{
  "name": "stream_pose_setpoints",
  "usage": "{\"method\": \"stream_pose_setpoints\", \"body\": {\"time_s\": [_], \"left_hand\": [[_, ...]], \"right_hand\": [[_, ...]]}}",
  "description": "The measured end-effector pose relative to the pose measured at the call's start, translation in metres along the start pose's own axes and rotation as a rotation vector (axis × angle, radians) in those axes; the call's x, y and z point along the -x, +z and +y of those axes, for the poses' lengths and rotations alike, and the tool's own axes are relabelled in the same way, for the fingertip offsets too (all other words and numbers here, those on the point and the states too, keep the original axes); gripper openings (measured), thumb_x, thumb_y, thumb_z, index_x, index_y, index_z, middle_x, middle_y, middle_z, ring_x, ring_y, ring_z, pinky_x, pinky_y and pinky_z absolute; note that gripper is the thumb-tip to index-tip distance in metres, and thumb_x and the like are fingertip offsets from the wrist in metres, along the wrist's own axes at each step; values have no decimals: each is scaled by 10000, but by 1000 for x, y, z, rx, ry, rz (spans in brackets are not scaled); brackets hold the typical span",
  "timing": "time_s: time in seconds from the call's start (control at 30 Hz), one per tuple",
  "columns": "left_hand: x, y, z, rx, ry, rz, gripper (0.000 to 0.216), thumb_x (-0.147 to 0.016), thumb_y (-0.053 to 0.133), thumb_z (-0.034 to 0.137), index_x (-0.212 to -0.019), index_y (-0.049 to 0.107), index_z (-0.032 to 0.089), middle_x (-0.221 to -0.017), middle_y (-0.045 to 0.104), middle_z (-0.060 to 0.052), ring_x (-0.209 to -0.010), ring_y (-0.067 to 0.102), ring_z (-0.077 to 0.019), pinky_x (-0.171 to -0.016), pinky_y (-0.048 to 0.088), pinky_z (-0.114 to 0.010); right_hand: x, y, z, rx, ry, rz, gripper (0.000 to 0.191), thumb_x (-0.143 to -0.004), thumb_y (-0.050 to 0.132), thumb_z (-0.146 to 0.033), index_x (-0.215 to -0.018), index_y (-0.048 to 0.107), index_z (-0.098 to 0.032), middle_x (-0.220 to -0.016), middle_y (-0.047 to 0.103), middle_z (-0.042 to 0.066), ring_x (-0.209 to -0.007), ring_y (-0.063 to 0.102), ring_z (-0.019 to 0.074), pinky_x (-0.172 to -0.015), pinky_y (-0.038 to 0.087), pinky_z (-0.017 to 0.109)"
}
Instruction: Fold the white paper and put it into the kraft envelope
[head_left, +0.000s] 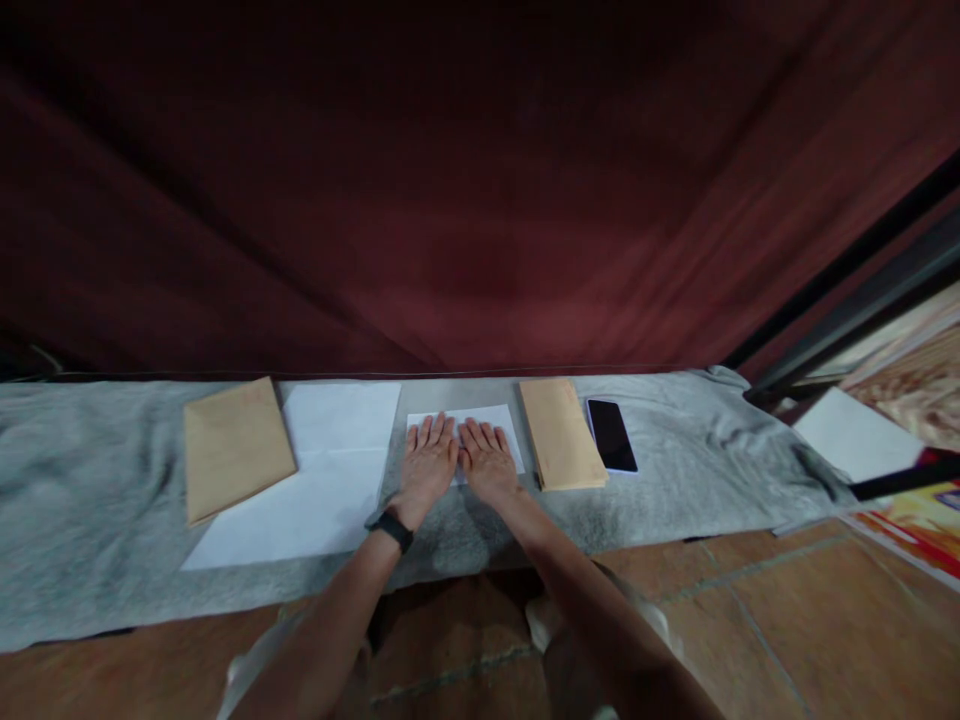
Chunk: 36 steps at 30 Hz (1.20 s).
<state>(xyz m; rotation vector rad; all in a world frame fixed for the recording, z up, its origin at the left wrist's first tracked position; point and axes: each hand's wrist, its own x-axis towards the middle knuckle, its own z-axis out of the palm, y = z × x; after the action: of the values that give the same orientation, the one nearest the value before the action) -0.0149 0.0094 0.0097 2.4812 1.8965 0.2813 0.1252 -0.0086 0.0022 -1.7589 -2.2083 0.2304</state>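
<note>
Both my hands lie flat on a white sheet of paper (511,425), side by side with the thumbs close together. My left hand (429,462), with a dark watch on its wrist, covers the left part of the sheet. My right hand (487,460) rests on the middle, fingers stretched forward. Much of the sheet is hidden under the palms. Right of it lies a stack of brown envelopes (562,435). To the left, a brown paper packet or envelope (238,450) overlaps large white paper (330,480).
A grey cloth (697,460) covers the long, narrow surface. A phone (612,435) lies beside the envelopes. Dark red fabric (480,250) hangs behind. At the right are a dark metal bar (862,265) and printed sheets (915,520). Brown floor tiles (847,600) show in front.
</note>
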Motion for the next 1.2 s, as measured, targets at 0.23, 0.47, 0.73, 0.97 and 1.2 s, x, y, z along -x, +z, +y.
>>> {"method": "stream_pose_setpoints", "body": {"time_s": [0.23,0.47,0.73,0.97,1.2], "left_hand": [[-12,5,5,58,174,-9,561,-1051,238,266,-1562,450,177,-1635,421,-76,-1559,298,-269,-1274,196,-540],[-25,12,3,54,106,-26,579,-1060,223,318,-1590,401,164,-1654,380,-70,-1564,285,-263,-1283,185,-522],[-25,14,3,37,108,-9,589,-1062,250,371,-1596,390,166,-1660,370,-77,-1573,258,-281,-1287,176,-534],[-9,8,5,52,157,-28,566,-1057,271,332,-1588,411,191,-1641,412,-53,-1574,256,-269,-1295,166,-523],[18,5,3,53,199,-46,551,-1059,293,318,-1592,401,230,-1667,359,-53,-1581,235,-273,-1288,138,-589]], "right_hand": [[31,-15,7,-24,-100,-31,494,-1061,439,-319,-1531,494,-175,-1581,500,85,-1490,431,301,-1264,278,519],[51,-25,7,-106,-303,-65,437,-1025,493,-258,-1441,593,-167,-1497,601,83,-1386,549,194,-1237,351,353],[44,-40,9,-187,-182,-56,351,-1038,452,-212,-1229,735,-295,-1174,785,-12,-1057,731,144,-966,542,242],[24,-25,22,-69,-83,59,444,-1085,416,-312,-1466,572,-148,-1552,539,104,-1465,468,232,-1243,344,412],[22,-5,30,76,-60,78,483,-1099,394,-375,-1554,467,-232,-1644,401,84,-1531,368,260,-1250,306,471]]}}
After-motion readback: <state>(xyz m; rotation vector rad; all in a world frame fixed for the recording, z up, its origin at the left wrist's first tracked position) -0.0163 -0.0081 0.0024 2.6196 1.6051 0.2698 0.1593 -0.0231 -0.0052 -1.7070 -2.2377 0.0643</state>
